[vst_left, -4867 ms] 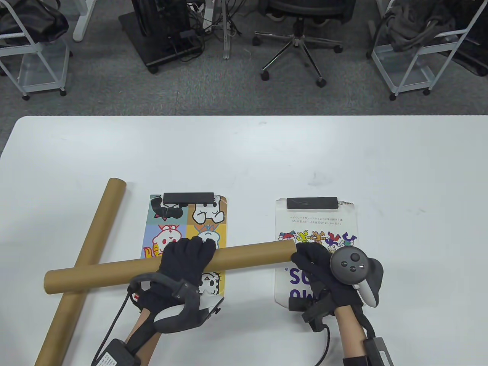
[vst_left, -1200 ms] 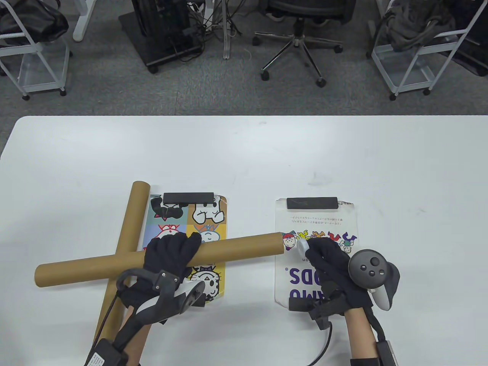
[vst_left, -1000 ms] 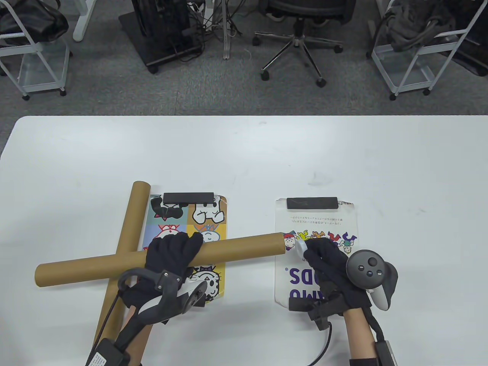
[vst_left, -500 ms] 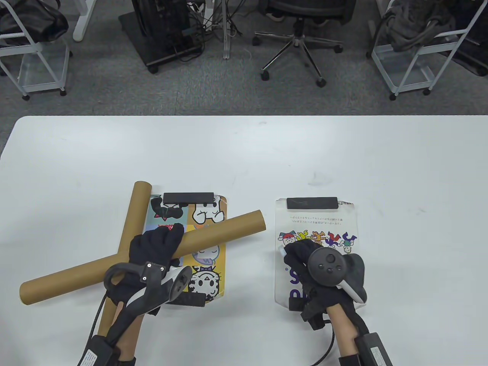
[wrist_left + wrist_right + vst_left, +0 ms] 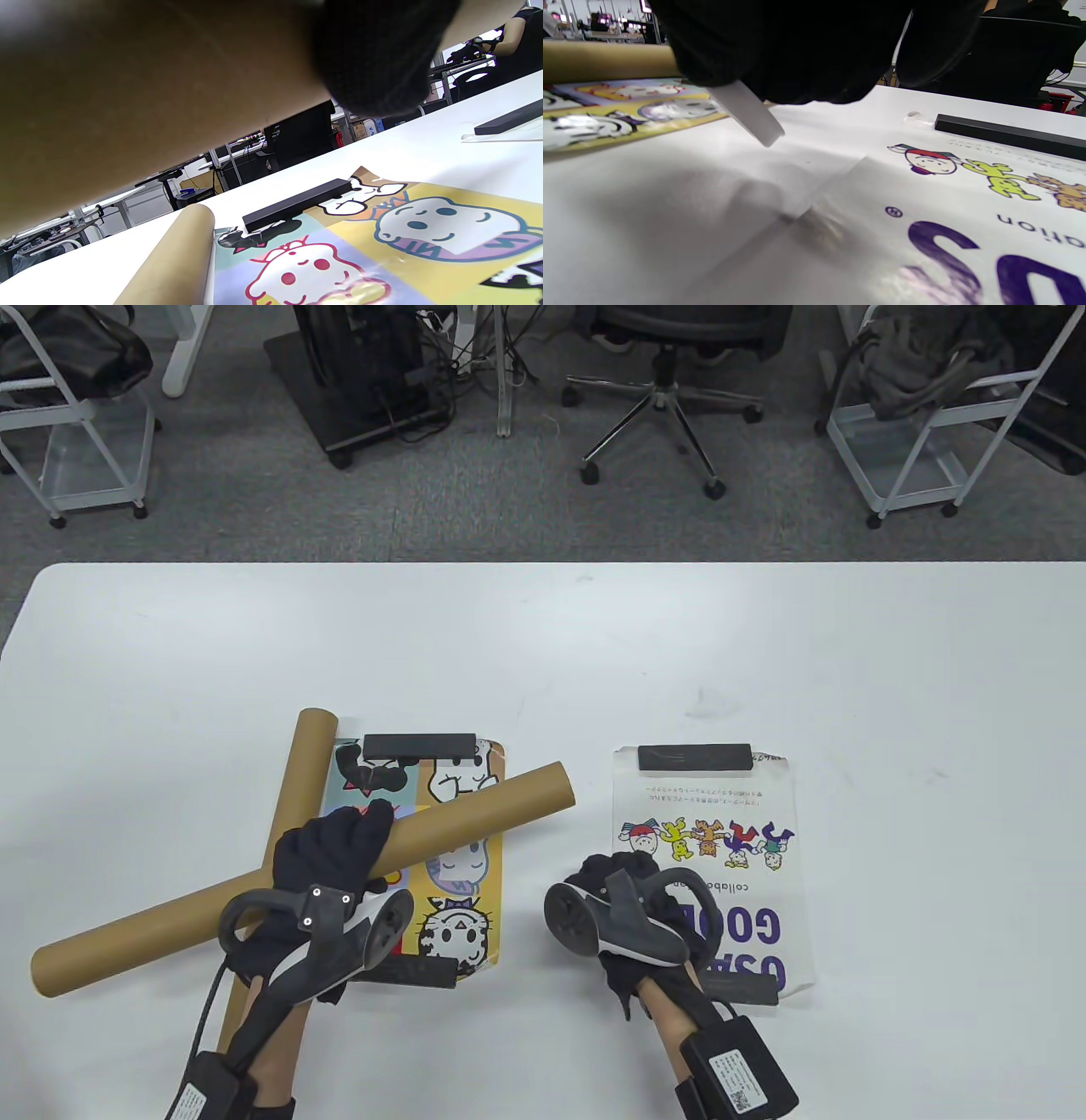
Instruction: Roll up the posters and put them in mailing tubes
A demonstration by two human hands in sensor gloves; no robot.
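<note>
Black gloves (image 5: 327, 848), grey trackers (image 5: 318, 929)

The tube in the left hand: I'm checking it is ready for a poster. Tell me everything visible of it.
The held tube is plain brown cardboard, long and round, angled with its far end up-right. The left hand grips it near mid-length, above the cartoon poster. It crosses over the second tube. Its end openings are not visible.

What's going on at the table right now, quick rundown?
Left hand grips a cardboard tube. Right hand holds a white end cap. Both posters flat under black bars, unrolled. Second tube lies beneath.
</note>
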